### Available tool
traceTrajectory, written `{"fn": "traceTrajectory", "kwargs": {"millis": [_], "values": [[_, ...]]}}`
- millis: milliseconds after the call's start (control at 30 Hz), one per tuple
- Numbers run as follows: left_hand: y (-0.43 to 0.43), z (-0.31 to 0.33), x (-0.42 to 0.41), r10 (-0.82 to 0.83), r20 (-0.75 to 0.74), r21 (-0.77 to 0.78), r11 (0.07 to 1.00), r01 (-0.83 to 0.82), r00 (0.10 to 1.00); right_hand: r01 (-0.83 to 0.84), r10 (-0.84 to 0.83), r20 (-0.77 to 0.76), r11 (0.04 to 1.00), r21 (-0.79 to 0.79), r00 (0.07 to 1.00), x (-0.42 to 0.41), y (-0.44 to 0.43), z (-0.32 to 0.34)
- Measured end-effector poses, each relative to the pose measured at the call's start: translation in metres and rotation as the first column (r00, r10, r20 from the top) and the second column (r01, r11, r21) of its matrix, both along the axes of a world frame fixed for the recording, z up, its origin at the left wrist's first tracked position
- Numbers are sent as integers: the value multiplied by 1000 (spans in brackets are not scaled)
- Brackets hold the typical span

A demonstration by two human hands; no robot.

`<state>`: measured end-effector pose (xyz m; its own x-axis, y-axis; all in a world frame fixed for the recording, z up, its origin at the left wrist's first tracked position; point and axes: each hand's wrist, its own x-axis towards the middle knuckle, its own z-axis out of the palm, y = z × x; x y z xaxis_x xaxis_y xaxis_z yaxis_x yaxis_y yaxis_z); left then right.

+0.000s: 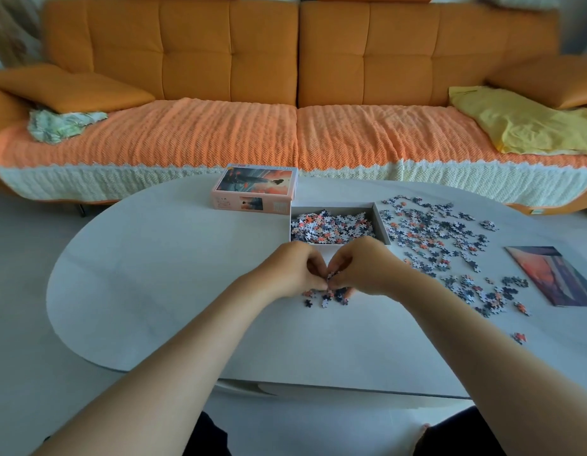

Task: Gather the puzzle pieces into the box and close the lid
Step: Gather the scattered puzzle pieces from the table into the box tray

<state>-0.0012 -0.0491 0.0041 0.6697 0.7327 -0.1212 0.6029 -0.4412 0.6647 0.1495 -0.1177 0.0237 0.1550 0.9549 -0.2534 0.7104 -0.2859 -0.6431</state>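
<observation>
Gathering underway.
Grips of left hand (293,271) and right hand (362,268) clamped on multicoloured cardboard pieces (331,296); lift into far white cardboard box (381,222) needed.

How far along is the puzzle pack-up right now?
Partly done: the open box already holds a layer of pieces. In hand: the left hand and right hand pinch at a small pile in front of it. Left: the big spread of loose pieces right of the box, then the lid, standing beside the box.
</observation>
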Motion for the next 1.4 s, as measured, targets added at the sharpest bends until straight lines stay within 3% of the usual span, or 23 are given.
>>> {"fn": "traceTrajectory", "kwargs": {"millis": [133, 267, 333, 433, 500, 667, 733, 833, 967, 1033, 1267, 1400], "values": [[16, 15, 7, 107, 246, -46, 994, -98, 963, 115, -101, -93, 979, 167, 991, 12, 8, 24], [30, 25, 22, 156, 368, 76, 978, -197, 917, 194, -185, -64, 886, 422, 981, 21, 25, 25], [37, 22, 28, 142, 361, 179, 959, -218, 922, 170, -204, 25, 871, 462, 979, 23, 34, 17], [41, 10, 31, 94, 249, 273, 948, -163, 964, 32, -83, 194, 967, 253, 977, 26, 40, 6], [40, 6, 29, 25, 150, 342, 937, -76, 988, -22, -31, 244, 977, 211, 969, 28, 38, 6], [44, 5, 16, -39, 83, 524, 852, -10, 996, -20, -115, 259, 884, 467, 959, 33, 30, 10], [40, 5, 8, -42, 77, 533, 846, -6, 996, -72, -78, 267, 858, 509, 961, 33, 23, 12], [26, 10, -5, -88, 74, 459, 887, 44, 993, -214, 84, 325, 897, 387, 942, 27, 8, 14], [7, 6, -17, -171, -182, 253, 943, 214, 968, -351, 291, 434, 934, 63, 852, 18, -5, -3], [1, -2, -22, -176, -292, 212, 947, 243, 940, -367, 334, 444, 930, -13, 831, 14, -9, -13], [-11, -10, -16, -156, -175, 201, 961, 190, 972, -321, 311, 358, 947, -32, 880, 9, -17, -11], [-7, -7, -20, -132, -242, 215, 959, 186, 961, -236, 266, 380, 964, -127, 886, 20, -23, -8]]}}
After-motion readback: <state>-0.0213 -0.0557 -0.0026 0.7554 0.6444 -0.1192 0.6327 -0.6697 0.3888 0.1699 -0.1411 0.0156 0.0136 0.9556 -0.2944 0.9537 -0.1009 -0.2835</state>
